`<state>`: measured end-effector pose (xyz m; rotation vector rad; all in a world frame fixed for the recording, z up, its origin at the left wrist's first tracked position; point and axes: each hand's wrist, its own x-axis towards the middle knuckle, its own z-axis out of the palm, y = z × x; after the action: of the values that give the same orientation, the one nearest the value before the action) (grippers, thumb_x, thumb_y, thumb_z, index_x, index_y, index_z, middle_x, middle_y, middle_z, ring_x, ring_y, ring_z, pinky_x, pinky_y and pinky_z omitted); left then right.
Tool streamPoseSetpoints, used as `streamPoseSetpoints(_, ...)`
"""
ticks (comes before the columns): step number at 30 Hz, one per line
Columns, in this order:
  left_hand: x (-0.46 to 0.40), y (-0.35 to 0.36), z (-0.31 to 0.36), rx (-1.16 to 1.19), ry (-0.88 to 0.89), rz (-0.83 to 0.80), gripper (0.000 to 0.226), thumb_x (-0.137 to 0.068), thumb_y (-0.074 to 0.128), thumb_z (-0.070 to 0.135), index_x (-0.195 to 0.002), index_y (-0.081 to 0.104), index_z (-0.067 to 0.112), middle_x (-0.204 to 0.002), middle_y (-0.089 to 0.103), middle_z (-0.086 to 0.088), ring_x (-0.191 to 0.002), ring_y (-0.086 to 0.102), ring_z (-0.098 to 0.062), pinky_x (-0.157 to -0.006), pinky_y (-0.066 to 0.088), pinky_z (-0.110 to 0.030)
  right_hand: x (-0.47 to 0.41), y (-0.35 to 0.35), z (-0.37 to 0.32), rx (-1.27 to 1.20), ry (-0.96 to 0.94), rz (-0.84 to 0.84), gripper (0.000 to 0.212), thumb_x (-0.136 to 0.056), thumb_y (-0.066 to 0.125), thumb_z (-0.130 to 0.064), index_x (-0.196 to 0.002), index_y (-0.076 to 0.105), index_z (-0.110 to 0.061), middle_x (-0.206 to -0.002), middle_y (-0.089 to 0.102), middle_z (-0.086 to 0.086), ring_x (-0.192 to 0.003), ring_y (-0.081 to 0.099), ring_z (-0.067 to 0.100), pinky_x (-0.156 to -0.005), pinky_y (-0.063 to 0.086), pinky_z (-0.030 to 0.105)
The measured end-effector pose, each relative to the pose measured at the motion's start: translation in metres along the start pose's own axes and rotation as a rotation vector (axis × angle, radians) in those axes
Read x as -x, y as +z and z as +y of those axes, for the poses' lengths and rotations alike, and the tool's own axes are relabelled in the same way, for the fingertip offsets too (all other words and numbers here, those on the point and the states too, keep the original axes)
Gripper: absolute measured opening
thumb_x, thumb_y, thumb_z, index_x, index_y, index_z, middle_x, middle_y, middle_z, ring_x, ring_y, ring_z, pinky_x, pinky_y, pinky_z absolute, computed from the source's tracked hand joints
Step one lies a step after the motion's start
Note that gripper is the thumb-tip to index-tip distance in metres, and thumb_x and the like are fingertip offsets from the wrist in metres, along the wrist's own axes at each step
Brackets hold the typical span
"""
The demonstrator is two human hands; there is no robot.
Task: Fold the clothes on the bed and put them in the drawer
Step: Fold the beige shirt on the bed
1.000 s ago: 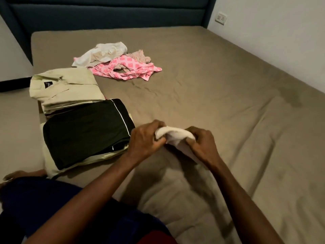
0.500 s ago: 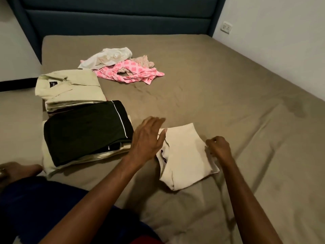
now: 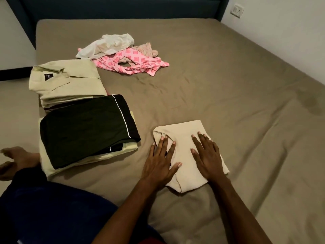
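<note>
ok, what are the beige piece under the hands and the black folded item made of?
Small beige folded garment: looks like thin, matte knit, judging by soft, rounded folds. Black folded garment with white piping: smooth, matte fabric lying flat, maybe synthetic; exact fibre unclear.

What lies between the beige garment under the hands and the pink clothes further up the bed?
Nothing: in the head view only bare, creased sheet separates the beige garment from the pink clothes.

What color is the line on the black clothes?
White: a thin stripe down the black clothes, seen in the head view.
</note>
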<state>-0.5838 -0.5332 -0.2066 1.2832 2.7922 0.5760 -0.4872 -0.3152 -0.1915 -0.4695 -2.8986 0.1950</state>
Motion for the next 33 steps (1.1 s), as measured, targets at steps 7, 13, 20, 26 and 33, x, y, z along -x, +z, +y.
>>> streamPoseSetpoints(7,0.016,-0.014,0.011,0.436,-0.386,0.219,0.074,-0.100,0.036,0.066,-0.159,0.026,0.024,-0.161,0.034,-0.003,-0.146,0.033,-0.018,-0.115,0.033,-0.033,0.001,-0.002,0.008,-0.131,0.319,0.199,0.057,-0.105,0.037,-0.046,-0.148,0.049,-0.011,-0.150,0.051,0.018,-0.133,0.047,0.037,-0.109,0.038,0.048)
streamPoseSetpoints(13,0.010,-0.028,0.028,0.278,-0.612,0.143,0.054,-0.100,0.041,0.063,-0.117,0.060,0.015,-0.114,0.063,-0.004,-0.104,0.060,-0.023,-0.084,0.047,-0.036,-0.010,-0.027,0.026,-0.204,0.539,0.002,0.041,-0.095,0.044,-0.044,-0.104,0.062,-0.008,-0.101,0.063,0.011,-0.090,0.060,0.033,-0.076,0.045,0.040)
streamPoseSetpoints(20,-0.032,-0.034,0.028,0.998,-0.883,0.008,0.052,-0.096,0.059,0.049,-0.128,0.056,0.008,-0.127,0.066,-0.011,-0.113,0.063,-0.032,-0.094,0.050,-0.038,-0.050,-0.070,0.035,-0.804,0.733,-0.258,0.030,-0.084,0.067,-0.036,-0.085,0.069,-0.006,-0.088,0.072,0.010,-0.079,0.064,0.030,-0.074,0.045,0.039)
streamPoseSetpoints(26,-0.025,-0.014,0.027,1.379,-0.928,0.113,0.044,-0.074,0.083,0.044,-0.109,0.073,0.018,-0.101,0.078,0.003,-0.092,0.073,-0.019,-0.091,0.059,-0.043,-0.048,-0.078,0.030,-1.041,0.731,-0.424,0.032,-0.092,0.071,-0.031,-0.111,0.076,-0.007,-0.109,0.077,0.015,-0.108,0.071,0.037,-0.099,0.050,0.044)
streamPoseSetpoints(33,-0.026,-0.025,0.023,1.349,-0.666,0.145,0.038,-0.094,0.069,0.038,-0.130,0.066,0.024,-0.120,0.073,0.011,-0.110,0.069,-0.010,-0.102,0.053,-0.038,-0.044,-0.072,0.021,-1.358,0.715,-0.453,0.048,-0.089,0.067,-0.021,-0.136,0.063,-0.014,-0.129,0.070,0.016,-0.120,0.066,0.040,-0.115,0.041,0.056)
